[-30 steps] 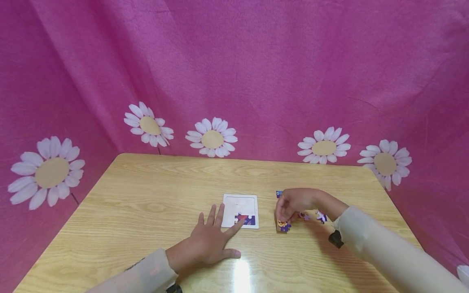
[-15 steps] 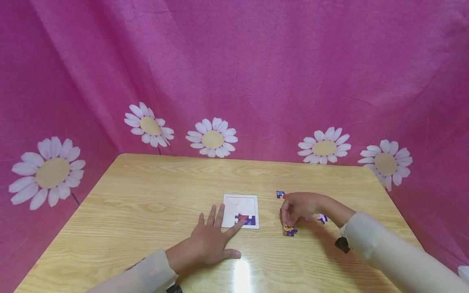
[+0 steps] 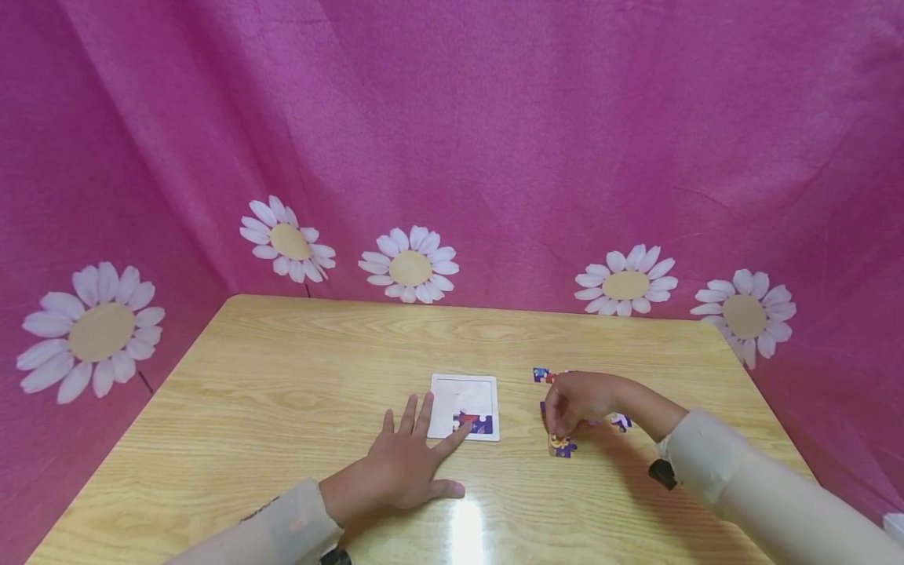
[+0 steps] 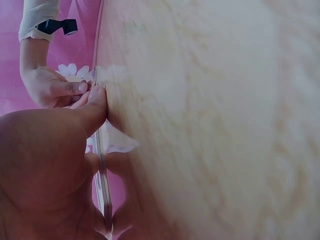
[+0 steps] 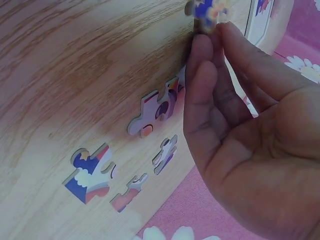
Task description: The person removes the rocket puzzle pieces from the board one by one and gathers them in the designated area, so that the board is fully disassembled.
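My left hand (image 3: 406, 471) lies on the table with its fingers spread. Its index fingertip overlaps the joined puzzle pieces (image 3: 483, 425) in the lower right of a white square puzzle tray (image 3: 452, 391). To the right of the tray, my right hand (image 3: 582, 399) pinches a purple and orange puzzle piece (image 3: 563, 450) between thumb and fingers, close over the table. The right wrist view shows this piece at the top edge, partly out of frame. In the left wrist view the left thumb (image 4: 97, 100) is near, with the right hand farther off.
Loose puzzle pieces lie around the right hand: a blue and red one (image 3: 541, 375) behind it and a purple and white one (image 3: 621, 421) under the wrist. Several show in the right wrist view, including a blue one with a star (image 5: 90, 175). A pink curtain (image 3: 452, 141) stands behind the wooden table (image 3: 318, 353).
The right hand has shifted slightly right and toward the person with the puzzle piece, uncovering more of the blue and red piece behind it. My left hand has stayed in place.
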The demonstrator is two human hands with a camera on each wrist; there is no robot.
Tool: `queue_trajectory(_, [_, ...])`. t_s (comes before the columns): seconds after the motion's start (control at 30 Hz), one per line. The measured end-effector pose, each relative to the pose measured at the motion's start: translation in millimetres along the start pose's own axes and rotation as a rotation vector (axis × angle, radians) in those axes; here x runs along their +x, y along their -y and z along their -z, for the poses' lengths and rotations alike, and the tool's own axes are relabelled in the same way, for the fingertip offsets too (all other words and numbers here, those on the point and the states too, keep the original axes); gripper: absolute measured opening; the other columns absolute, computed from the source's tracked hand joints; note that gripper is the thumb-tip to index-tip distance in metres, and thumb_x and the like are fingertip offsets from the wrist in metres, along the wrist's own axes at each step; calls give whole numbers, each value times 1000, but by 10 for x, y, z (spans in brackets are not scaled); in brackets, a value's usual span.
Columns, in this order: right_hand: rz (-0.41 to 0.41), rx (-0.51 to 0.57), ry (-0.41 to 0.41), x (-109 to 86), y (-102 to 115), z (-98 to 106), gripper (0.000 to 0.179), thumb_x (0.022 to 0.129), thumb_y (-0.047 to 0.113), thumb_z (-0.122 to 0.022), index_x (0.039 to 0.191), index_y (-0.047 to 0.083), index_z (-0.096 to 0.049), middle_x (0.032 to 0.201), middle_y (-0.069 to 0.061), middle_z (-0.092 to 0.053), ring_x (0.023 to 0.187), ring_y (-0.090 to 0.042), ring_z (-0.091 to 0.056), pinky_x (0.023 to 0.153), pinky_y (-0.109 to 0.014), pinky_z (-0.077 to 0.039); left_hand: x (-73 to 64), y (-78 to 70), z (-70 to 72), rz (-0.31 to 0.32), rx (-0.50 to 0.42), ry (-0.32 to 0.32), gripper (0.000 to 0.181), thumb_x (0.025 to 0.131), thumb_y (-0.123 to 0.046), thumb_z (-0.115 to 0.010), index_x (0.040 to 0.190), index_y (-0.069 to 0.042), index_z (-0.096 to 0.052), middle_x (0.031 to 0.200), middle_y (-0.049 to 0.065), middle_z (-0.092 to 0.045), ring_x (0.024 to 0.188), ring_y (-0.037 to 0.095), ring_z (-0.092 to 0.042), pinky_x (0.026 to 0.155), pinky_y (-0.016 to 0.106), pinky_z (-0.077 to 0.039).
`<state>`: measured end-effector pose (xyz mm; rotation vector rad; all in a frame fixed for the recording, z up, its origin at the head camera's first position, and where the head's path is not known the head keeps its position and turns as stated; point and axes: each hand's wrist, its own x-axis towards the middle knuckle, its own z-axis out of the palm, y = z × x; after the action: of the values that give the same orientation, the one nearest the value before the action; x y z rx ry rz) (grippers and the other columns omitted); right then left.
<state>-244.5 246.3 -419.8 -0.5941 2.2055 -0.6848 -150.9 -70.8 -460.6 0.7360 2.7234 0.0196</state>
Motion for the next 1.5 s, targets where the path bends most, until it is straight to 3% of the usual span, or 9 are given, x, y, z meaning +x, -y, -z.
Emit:
queue_trajectory(0.23, [-3, 7, 4, -2, -3, 4, 11, 89, -5, -74, 84, 5, -77, 73, 2, -66, 58, -11, -48, 50, -21, -36, -5, -4, 6, -1, 4, -1, 87, 89, -85, -40, 163, -49, -14, 171, 25, -5, 156, 50, -6, 117, 73, -19])
queue_trajectory(0.43, [95, -3, -13, 54, 74, -5, 7, 88, -3, -75, 88, 4, -78, 78, 2, -71, 64, -8, -52, 57, -21, -43, -15, -6, 10, -6, 4, -6, 87, 89, -85, -39, 163, -48, -14, 171, 26, -5, 155, 51, -6, 116, 73, -20])
queue_trajectory(0.63, [149, 29, -33, 252, 269, -46, 7, 89, -1, -75, 95, 1, -79, 86, -3, -77, 75, -10, -64, 74, -31, -56, -1, 1, -7, 2, 5, 6, 88, 88, -87, -37, 163, -50, -11, 170, 26, -3, 155, 51, -6, 117, 73, -19])
queue_trajectory(0.93, [172, 97, -27, 605, 507, 25, 11, 92, 0, -73, 101, -4, -77, 94, -12, -78, 84, -21, -73, 82, -37, -61, 15, 6, 0, 0, 11, 14, 87, 89, -87, -36, 163, -49, -12, 170, 27, -3, 155, 51, -5, 116, 74, -18])
queue_trajectory(1.13, [192, 109, -35, 797, 590, 39, 12, 92, -1, -72, 102, -4, -77, 95, -13, -79, 86, -19, -74, 83, -33, -60, 3, 3, 3, -1, 15, 12, 87, 89, -87, -36, 163, -49, -12, 170, 27, -4, 155, 51, -6, 116, 74, -19])
queue_trajectory(1.33, [170, 93, -44, 955, 671, -5, 11, 91, 1, -74, 101, -1, -78, 93, -7, -79, 83, -11, -70, 82, -28, -58, 8, 12, -4, -7, 8, 13, 88, 88, -87, -37, 163, -49, -13, 170, 27, -4, 155, 52, -6, 115, 74, -20])
queue_trajectory(1.5, [125, 142, -40, 1051, 693, -43, 10, 91, -1, -73, 100, -2, -78, 91, -7, -78, 81, -11, -69, 81, -29, -60, 20, 11, 13, -6, -1, 14, 89, 87, -88, -39, 163, -49, -15, 170, 27, -7, 154, 53, -8, 114, 75, -21])
